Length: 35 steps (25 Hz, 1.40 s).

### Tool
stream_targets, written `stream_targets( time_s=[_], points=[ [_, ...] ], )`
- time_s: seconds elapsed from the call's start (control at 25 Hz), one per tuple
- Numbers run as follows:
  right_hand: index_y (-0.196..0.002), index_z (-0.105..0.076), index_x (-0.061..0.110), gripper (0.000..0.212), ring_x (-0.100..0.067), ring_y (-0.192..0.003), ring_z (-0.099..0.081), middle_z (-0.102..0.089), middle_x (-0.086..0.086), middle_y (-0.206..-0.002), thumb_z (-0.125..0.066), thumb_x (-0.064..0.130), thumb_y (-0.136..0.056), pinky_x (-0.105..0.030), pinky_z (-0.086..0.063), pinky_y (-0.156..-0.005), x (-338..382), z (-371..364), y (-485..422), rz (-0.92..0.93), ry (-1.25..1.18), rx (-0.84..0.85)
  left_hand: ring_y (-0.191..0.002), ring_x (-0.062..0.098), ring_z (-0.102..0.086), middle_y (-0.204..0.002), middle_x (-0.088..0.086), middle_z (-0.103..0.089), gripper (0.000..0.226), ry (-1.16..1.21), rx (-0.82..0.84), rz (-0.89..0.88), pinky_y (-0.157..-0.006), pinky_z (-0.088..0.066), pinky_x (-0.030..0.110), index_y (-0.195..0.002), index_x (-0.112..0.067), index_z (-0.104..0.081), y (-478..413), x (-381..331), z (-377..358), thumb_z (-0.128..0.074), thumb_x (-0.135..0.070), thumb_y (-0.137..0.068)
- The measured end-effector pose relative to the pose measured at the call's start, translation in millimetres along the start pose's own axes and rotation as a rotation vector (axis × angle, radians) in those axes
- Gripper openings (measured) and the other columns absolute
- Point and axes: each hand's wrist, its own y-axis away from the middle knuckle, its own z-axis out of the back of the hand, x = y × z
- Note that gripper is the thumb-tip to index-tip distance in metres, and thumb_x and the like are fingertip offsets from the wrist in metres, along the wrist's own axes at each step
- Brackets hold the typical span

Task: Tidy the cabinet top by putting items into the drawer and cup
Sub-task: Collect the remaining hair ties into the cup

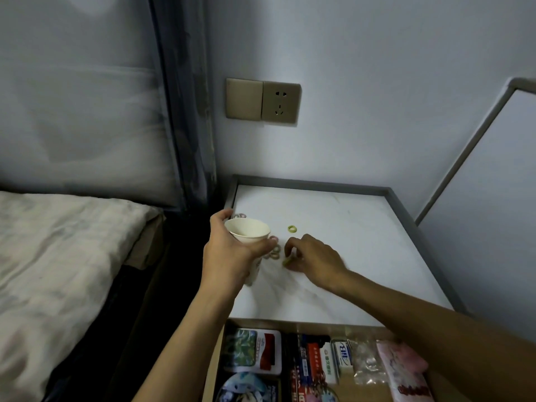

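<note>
My left hand (229, 250) grips a white paper cup (247, 230), tilted with its mouth facing up and right, over the left part of the white cabinet top (362, 242). My right hand (313, 258) pinches a small green ring (287, 262) between its fingertips, low against the surface, just right of the cup. Another green ring (292, 228) lies loose farther back. Several pale rings (274, 252) lie between the two hands, and more pale rings (240, 216) show behind the cup. The drawer (452, 384) stands open at the front.
The open drawer holds packets (253, 351), pens (304, 361), a small box (342, 355), a clear bag (367, 364) and a pink pouch (406, 369). A raised grey rim (406, 211) edges the top. A bed (58, 256) lies left. A wall socket (280, 102) is above.
</note>
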Motion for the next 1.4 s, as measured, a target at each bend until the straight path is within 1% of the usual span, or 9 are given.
stream_targets(
  time_s=[0.24,0.36,0.48,0.64,0.84,1.04,1.16,1.32,1.4],
  points=[
    [-0.103,-0.066,0.018,0.012,-0.023,-0.099,-0.063,-0.067,-0.003,-0.109,-0.064,0.023,-0.092,-0.030,-0.049,-0.080,-12,0,0,0.050,0.004,-0.026,-0.102,0.019,-0.056,-0.109,-0.006,-0.052,0.085,0.000,0.005,0.018,-0.088,-0.054,0.040,-0.132,-0.027,-0.041,2,1,0,-0.091,-0.021,-0.062],
    [-0.096,-0.067,0.015,0.006,-0.019,-0.079,-0.062,-0.068,-0.008,-0.101,-0.066,0.017,-0.090,-0.028,-0.050,-0.070,-20,6,2,-0.008,-0.013,0.055,-0.103,0.019,-0.055,-0.113,-0.004,-0.052,0.078,-0.027,0.022,0.004,-0.080,-0.050,0.031,-0.121,-0.034,-0.039,3,3,-3,-0.090,-0.023,-0.063],
    [-0.086,-0.067,0.012,0.004,-0.024,-0.066,-0.068,-0.069,-0.013,-0.084,-0.070,0.010,-0.086,-0.033,-0.059,-0.067,-20,33,4,-0.069,-0.273,0.090,-0.103,0.020,-0.056,-0.118,0.000,-0.053,0.082,-0.063,0.065,0.017,-0.081,-0.049,0.032,-0.128,-0.030,-0.041,3,6,-8,-0.090,-0.021,-0.063],
    [-0.087,-0.068,0.007,0.005,-0.020,-0.063,-0.065,-0.071,-0.012,-0.077,-0.069,0.002,-0.086,-0.031,-0.057,-0.062,25,92,0,0.171,-0.550,0.155,-0.104,0.020,-0.057,-0.122,0.000,-0.054,0.094,-0.106,0.127,0.015,-0.087,-0.052,0.037,-0.137,-0.029,-0.039,4,9,-19,-0.092,-0.020,-0.059],
    [-0.101,-0.071,0.021,0.021,-0.009,-0.061,-0.066,-0.071,0.005,-0.082,-0.074,0.012,-0.082,-0.031,-0.059,-0.070,65,118,-6,0.332,-0.097,0.403,-0.095,0.013,-0.065,-0.110,-0.009,-0.063,0.091,-0.161,0.210,-0.061,-0.084,-0.056,0.039,-0.131,-0.027,-0.041,10,4,-36,-0.092,-0.020,-0.056],
    [-0.100,-0.071,0.005,0.015,-0.012,-0.068,-0.064,-0.069,-0.012,-0.089,-0.064,-0.001,-0.089,-0.020,-0.052,-0.058,44,122,-17,0.170,-0.544,0.229,-0.099,0.016,-0.059,-0.114,-0.003,-0.057,0.094,-0.120,0.145,-0.024,-0.084,-0.054,0.037,-0.135,-0.031,-0.039,7,3,-26,-0.092,-0.020,-0.059],
    [-0.107,-0.068,0.009,0.020,-0.015,-0.075,-0.062,-0.066,-0.010,-0.096,-0.067,0.003,-0.087,-0.020,-0.051,-0.058,9,92,-35,0.021,-0.422,0.116,-0.106,0.018,-0.056,-0.122,-0.003,-0.054,0.094,-0.106,0.066,-0.034,-0.090,-0.053,0.041,-0.137,-0.027,-0.040,1,1,-8,-0.093,-0.020,-0.059],
    [-0.138,-0.047,0.016,0.073,-0.026,-0.114,-0.055,-0.048,-0.011,-0.134,-0.082,0.028,-0.076,-0.035,-0.051,-0.090,-28,36,-60,-0.200,-0.205,0.173,-0.105,0.019,-0.058,-0.119,0.000,-0.057,0.095,-0.087,-0.009,-0.040,-0.087,-0.055,0.040,-0.136,-0.027,-0.040,-6,5,10,-0.093,-0.020,-0.058],
    [-0.134,-0.049,0.015,0.070,-0.022,-0.110,-0.055,-0.048,-0.012,-0.133,-0.083,0.026,-0.075,-0.030,-0.049,-0.088,-30,19,-70,-0.174,-0.256,0.126,-0.103,0.017,-0.059,-0.116,-0.002,-0.058,0.094,-0.102,-0.026,-0.057,-0.082,-0.055,0.033,-0.135,-0.027,-0.041,-8,7,15,-0.093,-0.021,-0.057]
  ],
)
